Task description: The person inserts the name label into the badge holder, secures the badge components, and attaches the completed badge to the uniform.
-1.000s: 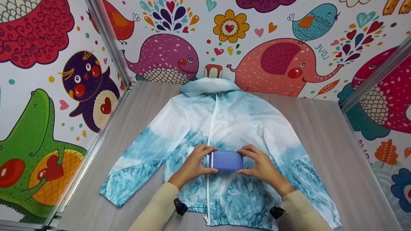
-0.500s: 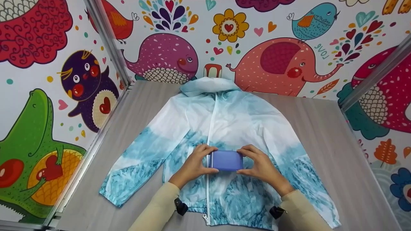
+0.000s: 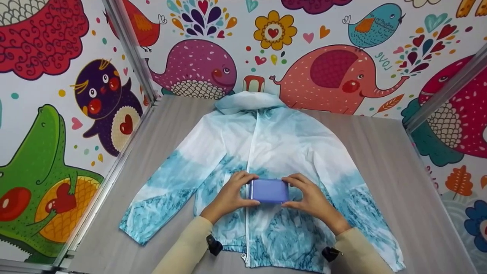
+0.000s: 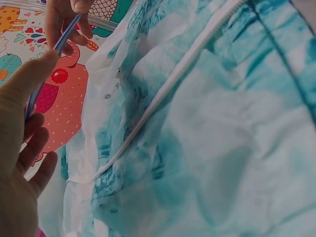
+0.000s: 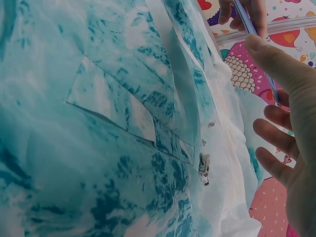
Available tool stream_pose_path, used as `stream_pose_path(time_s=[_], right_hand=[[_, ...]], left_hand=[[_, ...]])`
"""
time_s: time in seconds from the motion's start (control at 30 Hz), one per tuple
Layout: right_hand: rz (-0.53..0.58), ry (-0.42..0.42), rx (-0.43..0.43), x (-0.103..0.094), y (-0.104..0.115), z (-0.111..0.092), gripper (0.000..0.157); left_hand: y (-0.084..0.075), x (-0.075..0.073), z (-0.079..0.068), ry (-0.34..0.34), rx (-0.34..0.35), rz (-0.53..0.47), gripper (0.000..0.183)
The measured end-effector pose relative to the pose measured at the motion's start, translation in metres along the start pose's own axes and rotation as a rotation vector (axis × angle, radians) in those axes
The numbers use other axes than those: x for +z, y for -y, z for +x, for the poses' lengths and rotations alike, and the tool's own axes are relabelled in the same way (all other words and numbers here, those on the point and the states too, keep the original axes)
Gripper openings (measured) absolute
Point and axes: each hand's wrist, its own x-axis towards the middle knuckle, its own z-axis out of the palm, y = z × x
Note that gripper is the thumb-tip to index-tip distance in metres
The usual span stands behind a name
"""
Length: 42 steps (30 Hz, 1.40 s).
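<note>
Held up over the jacket is a thin blue-purple rectangular slab (image 3: 269, 191) with rounded corners, phone-like in shape. My left hand (image 3: 228, 194) pinches its left end between thumb and fingers. At the opposite end, my right hand (image 3: 310, 194) pinches it the same way. Both wrist views show the slab edge-on, as a narrow strip (image 4: 69, 32). Below the hands lies a white and teal hooded jacket (image 3: 274, 137), spread out front side up with sleeves apart. A white zipper (image 3: 249, 156) runs down its front, and the zipper pull (image 3: 244, 258) hangs at the hem.
The jacket lies on a grey wood-grain table (image 3: 384, 152). Walls printed with cartoon animals (image 3: 327, 80) rise at the back and both sides. Metal rails (image 3: 131, 53) stand at the corners. In the right wrist view, a pocket flap (image 5: 123, 108) and a metal zipper piece (image 5: 204, 168) show.
Both hands keep their grip on the slab in almost the same place. The slab's tilt differs slightly, and the bright strip along its left edge has narrowed.
</note>
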Motion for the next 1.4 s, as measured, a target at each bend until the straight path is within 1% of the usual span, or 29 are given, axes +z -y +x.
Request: stream_pose_path(time_s=[0.23,0.33,0.6,0.93,1.03,1.23,1.4], right_hand=[[0.008,0.000,0.024,-0.0047,0.0002,-0.0034,0.075],[0.013,-0.004,0.033,-0.0064,-0.0001,-0.0039,0.074],[0.008,-0.033,0.010,-0.0073,0.0026,-0.0023,0.067],[0.028,-0.032,0.004,-0.0083,0.0054,0.0028,0.068],[0.020,-0.040,0.002,-0.0081,0.0062,0.0033,0.068],[-0.006,-0.048,-0.008,-0.0075,0.0071,0.0043,0.067],[0.001,-0.050,-0.004,-0.0074,0.0067,0.0049,0.066]], left_hand=[[-0.0007,-0.0010,0.0010,-0.018,0.035,-0.004,0.069],[-0.0003,-0.0009,0.0016,-0.019,0.035,-0.006,0.068],[0.0004,-0.0008,0.0017,-0.012,0.028,-0.012,0.069],[-0.0034,-0.0025,0.0024,-0.021,0.033,0.011,0.070],[-0.0050,-0.0027,0.0022,-0.023,0.031,0.013,0.069],[-0.0081,-0.0033,0.0020,-0.027,0.049,0.040,0.069],[-0.0087,-0.0027,0.0024,-0.032,0.047,0.053,0.068]])
